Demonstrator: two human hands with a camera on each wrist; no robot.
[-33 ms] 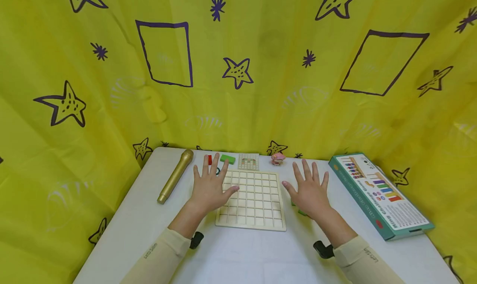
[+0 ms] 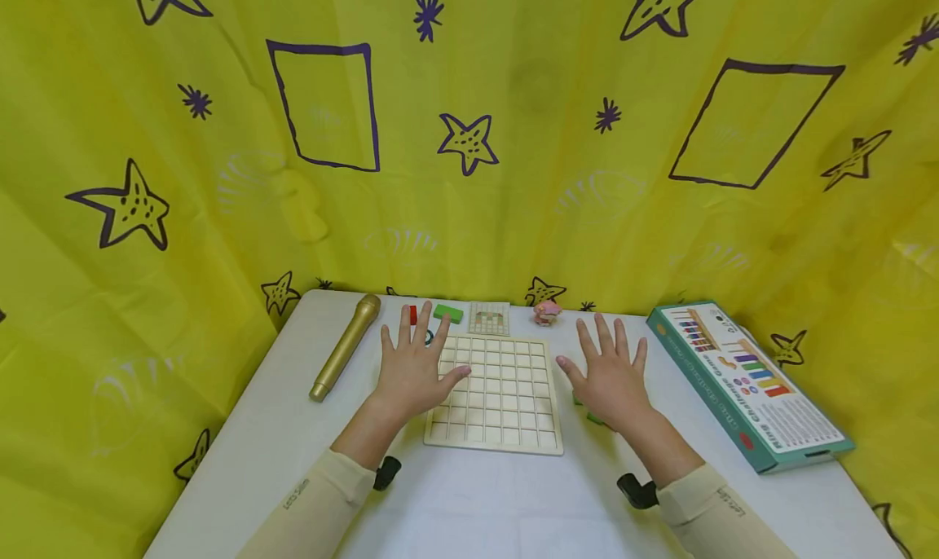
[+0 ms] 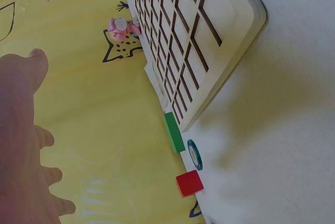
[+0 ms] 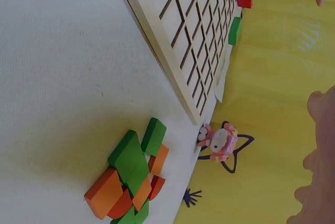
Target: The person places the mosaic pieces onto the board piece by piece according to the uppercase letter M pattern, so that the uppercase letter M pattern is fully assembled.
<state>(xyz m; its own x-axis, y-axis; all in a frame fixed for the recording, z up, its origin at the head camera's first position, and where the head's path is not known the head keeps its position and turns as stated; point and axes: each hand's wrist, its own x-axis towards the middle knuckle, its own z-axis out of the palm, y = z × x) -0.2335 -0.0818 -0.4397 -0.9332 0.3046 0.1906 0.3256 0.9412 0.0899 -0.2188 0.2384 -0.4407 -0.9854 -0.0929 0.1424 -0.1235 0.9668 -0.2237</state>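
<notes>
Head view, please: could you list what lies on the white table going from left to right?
Gold microphone → left hand → wooden grid board → right hand → teal printed game box.

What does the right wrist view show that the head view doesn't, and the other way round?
Only the right wrist view shows the whole pile of green and orange blocks; from the head camera the right hand covers nearly all of it. Only the head view shows the game box, the left hand and both hands lying flat and spread. Both show the grid board, the pink figure, the red block, the gold microphone.
</notes>
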